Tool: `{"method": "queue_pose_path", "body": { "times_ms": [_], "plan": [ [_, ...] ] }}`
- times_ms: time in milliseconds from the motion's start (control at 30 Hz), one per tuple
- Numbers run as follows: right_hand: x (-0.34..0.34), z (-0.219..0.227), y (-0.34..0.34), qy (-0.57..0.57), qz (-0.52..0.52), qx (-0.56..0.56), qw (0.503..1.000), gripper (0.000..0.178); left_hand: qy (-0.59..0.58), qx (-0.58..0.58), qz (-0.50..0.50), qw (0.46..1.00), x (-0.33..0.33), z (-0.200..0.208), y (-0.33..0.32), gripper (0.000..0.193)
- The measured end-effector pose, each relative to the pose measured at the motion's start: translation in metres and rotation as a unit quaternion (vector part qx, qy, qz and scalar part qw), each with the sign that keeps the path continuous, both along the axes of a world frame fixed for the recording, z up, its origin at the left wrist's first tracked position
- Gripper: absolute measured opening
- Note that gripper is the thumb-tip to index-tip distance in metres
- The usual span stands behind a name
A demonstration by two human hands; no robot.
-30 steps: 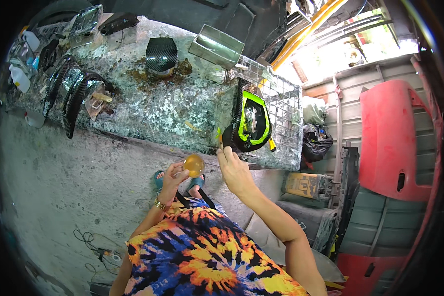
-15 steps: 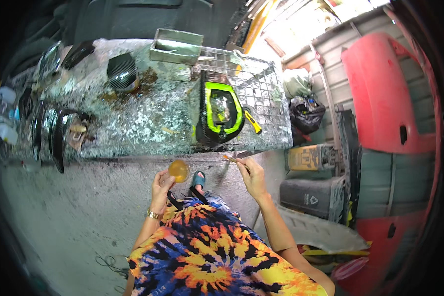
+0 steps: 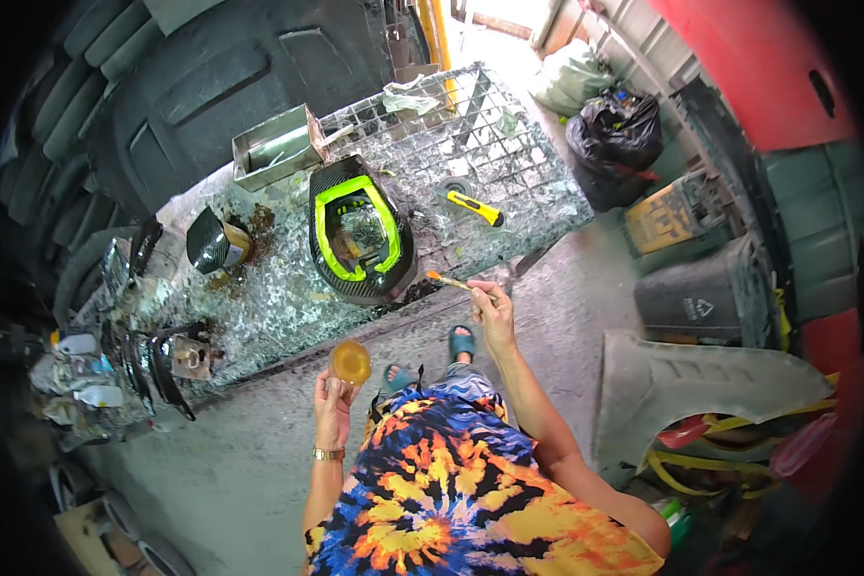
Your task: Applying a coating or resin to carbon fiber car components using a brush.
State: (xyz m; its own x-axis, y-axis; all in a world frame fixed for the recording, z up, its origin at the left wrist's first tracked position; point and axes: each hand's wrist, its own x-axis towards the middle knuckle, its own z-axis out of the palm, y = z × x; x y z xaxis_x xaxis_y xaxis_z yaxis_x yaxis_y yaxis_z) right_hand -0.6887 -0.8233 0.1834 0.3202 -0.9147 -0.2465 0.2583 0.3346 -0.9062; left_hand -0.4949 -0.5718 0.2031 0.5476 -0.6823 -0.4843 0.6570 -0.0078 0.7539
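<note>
My left hand point(image 3: 332, 396) is closed round a small clear cup point(image 3: 351, 362) of amber liquid, held in front of the bench's near edge. Pinched in my right hand point(image 3: 492, 309) is a thin brush point(image 3: 454, 283) with an orange tip, which points left toward the bench. Beyond that tip, apart from it, a black carbon-patterned part point(image 3: 378, 284) rests on the bench. A bright yellow-green band rings its opening. To its right lies a yellow utility knife point(image 3: 475, 207).
The stained workbench point(image 3: 283, 259) has a metal grid at its far right. On it are a metal tray point(image 3: 276, 152), a can point(image 3: 235, 245), curved black pieces point(image 3: 158, 370) and white bottles point(image 3: 98, 395). A black bag point(image 3: 612, 144), a dark bin point(image 3: 696, 293) and a grey panel point(image 3: 682, 384) stand right.
The view has turned, so the bench now slants and the black part appears farther left. Both hands keep their holds on the cup and brush. My feet now both show.
</note>
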Motion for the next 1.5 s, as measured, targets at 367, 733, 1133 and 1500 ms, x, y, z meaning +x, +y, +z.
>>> {"method": "queue_pose_path", "body": {
  "times_ms": [367, 733, 1133, 1500],
  "plan": [
    [0.02, 0.001, -0.042, -0.215, 0.097, 0.062, 0.97, 0.015, -0.027, 0.055, 0.041, 0.997, -0.046, 0.03, -0.015, 0.047],
    [0.015, 0.019, -0.074, 0.123, 0.278, -0.264, 0.915, 0.009, -0.018, 0.035, 0.137, 0.99, -0.086, 0.031, -0.031, 0.045],
    [0.023, 0.099, -0.047, 0.145, 0.257, -0.452, 0.842, 0.019, -0.008, -0.01, 0.179, 0.984, -0.092, 0.009, -0.035, 0.039],
    [0.075, 0.102, -0.006, 0.244, 0.275, -0.578, 0.729, 0.017, 0.04, -0.017, 0.125, 0.991, -0.046, -0.007, -0.015, 0.037]
  ]
}}
